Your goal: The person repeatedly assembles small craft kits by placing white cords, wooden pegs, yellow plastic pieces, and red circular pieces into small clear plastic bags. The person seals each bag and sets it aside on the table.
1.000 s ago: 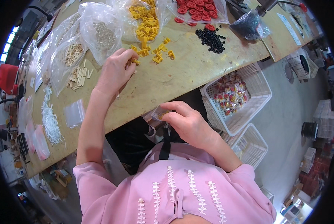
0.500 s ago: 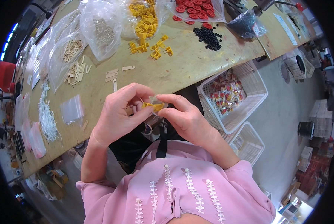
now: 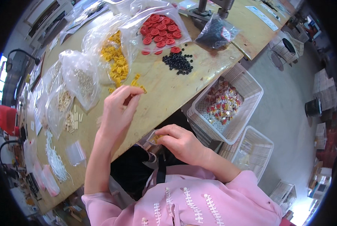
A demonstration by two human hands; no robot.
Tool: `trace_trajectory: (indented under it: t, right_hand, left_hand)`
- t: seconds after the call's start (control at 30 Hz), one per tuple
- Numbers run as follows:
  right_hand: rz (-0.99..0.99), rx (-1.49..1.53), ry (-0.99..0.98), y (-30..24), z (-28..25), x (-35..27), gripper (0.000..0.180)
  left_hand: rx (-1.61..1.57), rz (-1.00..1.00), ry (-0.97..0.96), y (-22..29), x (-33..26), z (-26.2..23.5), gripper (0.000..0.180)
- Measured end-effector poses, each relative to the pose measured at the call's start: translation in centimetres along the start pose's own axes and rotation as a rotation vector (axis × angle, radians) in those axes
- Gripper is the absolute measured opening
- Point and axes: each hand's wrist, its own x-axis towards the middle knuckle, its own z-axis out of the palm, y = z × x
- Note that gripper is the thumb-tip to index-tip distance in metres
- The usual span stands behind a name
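Note:
My right hand (image 3: 183,143) pinches a small clear plastic bag (image 3: 152,136) between thumb and fingers, low in front of my lap. Some yellow shows inside the bag, partly hidden by the fingers. My left hand (image 3: 119,111) is raised over the table, fingers curved and tips slightly apart, with nothing visible in them. Its fingertips are beside a few loose yellow plastic pieces (image 3: 136,80), some covered by the hand. Just beyond lies a plastic bag spilling more yellow pieces (image 3: 117,56). Farther back are red wheels (image 3: 161,32) in an open bag and a heap of small black rings (image 3: 178,62).
Bags of wooden pegs (image 3: 64,101) and a bundle of white strings (image 3: 55,160) lie at left, near a stack of clear bags (image 3: 75,153). Right of my lap stands a white basket (image 3: 247,109) of packed toys, with another white basket (image 3: 261,150) below.
My left hand has let go of the small bag and moved up and forward to the yellow pieces. My right hand keeps the bag, slightly lower. The view has shifted.

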Motion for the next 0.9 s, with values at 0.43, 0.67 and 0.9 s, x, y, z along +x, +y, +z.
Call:
trace_trajectory:
  t: [0.43,0.67,0.9]
  right_hand:
    - [0.117,0.063,0.062,2.3,-2.3,-2.1,0.021]
    - [0.172,0.062,0.052,4.1,-2.7,-2.6,0.017]
    - [0.134,0.056,0.009,4.4,-2.4,-1.6,0.017]
  left_hand:
    - [0.679,0.001,0.000,-7.8,21.5,5.8,0.021]
    - [0.408,-0.003,0.000,-8.7,21.7,6.7,0.030]
    - [0.427,0.189,-0.113,-8.9,21.6,7.2,0.031]
